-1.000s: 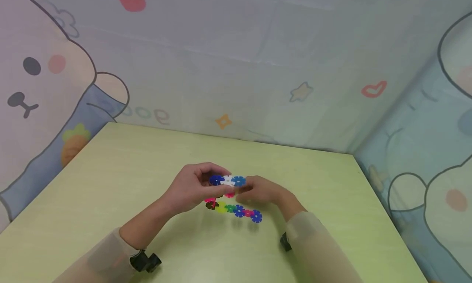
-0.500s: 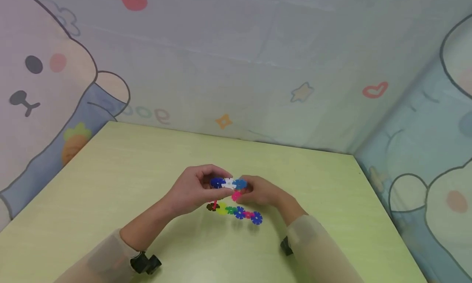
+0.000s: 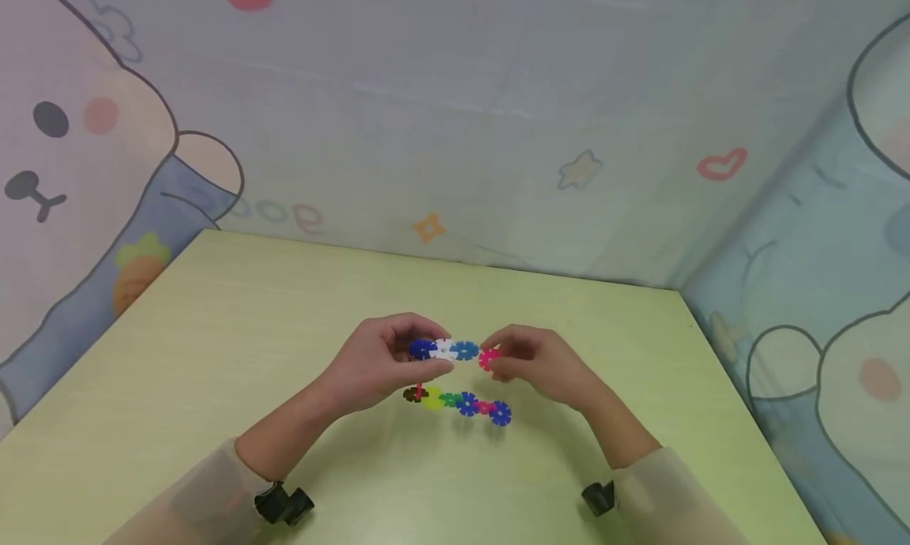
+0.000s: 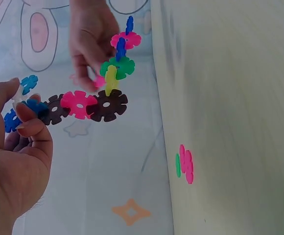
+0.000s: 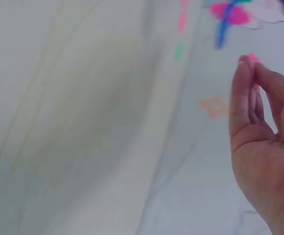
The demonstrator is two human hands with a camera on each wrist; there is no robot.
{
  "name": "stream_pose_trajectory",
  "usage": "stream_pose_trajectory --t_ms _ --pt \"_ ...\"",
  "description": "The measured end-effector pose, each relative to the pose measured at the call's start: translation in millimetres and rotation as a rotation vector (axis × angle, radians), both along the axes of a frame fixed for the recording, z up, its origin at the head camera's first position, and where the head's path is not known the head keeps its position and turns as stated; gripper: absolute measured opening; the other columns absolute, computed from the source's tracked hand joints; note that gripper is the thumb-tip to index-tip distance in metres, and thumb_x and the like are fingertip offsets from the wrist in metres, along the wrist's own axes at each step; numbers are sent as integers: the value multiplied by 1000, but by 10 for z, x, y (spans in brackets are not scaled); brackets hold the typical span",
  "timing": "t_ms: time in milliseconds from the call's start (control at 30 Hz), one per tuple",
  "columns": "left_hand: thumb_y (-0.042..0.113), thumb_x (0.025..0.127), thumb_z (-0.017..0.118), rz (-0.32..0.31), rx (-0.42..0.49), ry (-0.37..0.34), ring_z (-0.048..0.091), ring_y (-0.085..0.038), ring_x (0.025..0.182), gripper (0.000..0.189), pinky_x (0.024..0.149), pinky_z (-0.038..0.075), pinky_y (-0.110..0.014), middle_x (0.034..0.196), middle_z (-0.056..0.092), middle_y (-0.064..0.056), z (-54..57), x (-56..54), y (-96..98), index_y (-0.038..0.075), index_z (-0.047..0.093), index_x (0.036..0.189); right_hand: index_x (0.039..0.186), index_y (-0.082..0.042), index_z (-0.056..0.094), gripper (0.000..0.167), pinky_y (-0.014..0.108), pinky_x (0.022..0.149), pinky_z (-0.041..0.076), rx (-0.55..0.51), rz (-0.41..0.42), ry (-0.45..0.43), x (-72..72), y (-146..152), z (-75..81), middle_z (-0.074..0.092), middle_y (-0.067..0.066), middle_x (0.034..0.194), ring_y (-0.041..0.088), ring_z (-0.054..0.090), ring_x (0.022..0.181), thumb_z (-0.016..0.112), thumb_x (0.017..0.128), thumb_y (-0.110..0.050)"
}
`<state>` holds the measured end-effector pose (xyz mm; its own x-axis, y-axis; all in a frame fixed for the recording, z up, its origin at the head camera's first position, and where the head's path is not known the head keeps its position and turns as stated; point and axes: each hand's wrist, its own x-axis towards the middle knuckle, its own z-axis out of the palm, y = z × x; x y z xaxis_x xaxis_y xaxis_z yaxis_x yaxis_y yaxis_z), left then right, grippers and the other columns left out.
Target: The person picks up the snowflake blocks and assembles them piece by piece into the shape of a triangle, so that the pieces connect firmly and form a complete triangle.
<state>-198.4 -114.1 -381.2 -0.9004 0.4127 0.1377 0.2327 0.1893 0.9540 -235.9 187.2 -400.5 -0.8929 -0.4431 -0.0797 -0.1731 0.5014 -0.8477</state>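
My left hand [image 3: 377, 367] grips a chain of interlocking snowflake discs [image 3: 444, 350] above the table. Its upper row runs dark blue, white and light blue. The lower row, with brown, yellow, green, blue and pink discs, ends in a blue disc [image 3: 500, 413]. In the left wrist view a pink disc [image 4: 79, 104] links two dark brown ones beyond the fingertips. Just right of the light blue disc, my right hand [image 3: 550, 367] pinches a loose pink disc [image 3: 488, 360] between thumb and fingers. The right wrist view shows only a sliver of that disc.
Loose pink discs [image 4: 186, 164] and a green disc [image 4: 178, 165] lie on the pale table [image 3: 284, 292], seen in the left wrist view. A cloth wall [image 3: 455, 134] with cartoon prints stands behind the table, and another side closes off the right.
My right hand has drawn right, away from the chain, with the pink disc between its fingers. The left hand and its chain have barely moved.
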Motion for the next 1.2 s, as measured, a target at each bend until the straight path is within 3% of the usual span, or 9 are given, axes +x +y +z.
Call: stream_pose_trajectory --t_ms 167,467,700,933,1200 --pt "24 96 88 0 9 4 69 -21 79 31 66 56 -26 104 77 -5 -9 -7 21 16 78 124 142 -7 70 40 40 98 66 -210 -51 -60 223 92 218 79 17 122 46 78 113 77 104 -16" --pt "21 96 87 -12 21 2 68 -23 75 31 64 57 -30 101 76 -5 -35 3 46 13 77 125 144 -5 71 42 37 98 65 -341 -37 -70 430 97 329 81 11 125 31 82 110 77 104 -17" --pt "21 98 85 -38 21 -5 68 -29 75 33 64 60 -34 101 76 -6 -38 2 67 14 76 129 144 -1 70 42 37 97 65 -369 -7 -75 457 53 345 82 8 121 25 83 106 76 105 -15" --pt "23 100 83 -38 3 27 66 -23 76 27 64 58 -31 100 73 -6 -28 7 84 20 81 127 144 1 69 42 35 97 65 -358 24 -75 463 56 354 82 12 119 25 83 104 75 106 -16" --pt "22 100 82 -31 12 42 66 -23 76 24 66 59 -31 104 70 -6 -6 25 115 21 82 124 144 2 69 42 35 97 65 -352 40 -81 455 66 357 83 6 115 25 83 102 74 106 -15"
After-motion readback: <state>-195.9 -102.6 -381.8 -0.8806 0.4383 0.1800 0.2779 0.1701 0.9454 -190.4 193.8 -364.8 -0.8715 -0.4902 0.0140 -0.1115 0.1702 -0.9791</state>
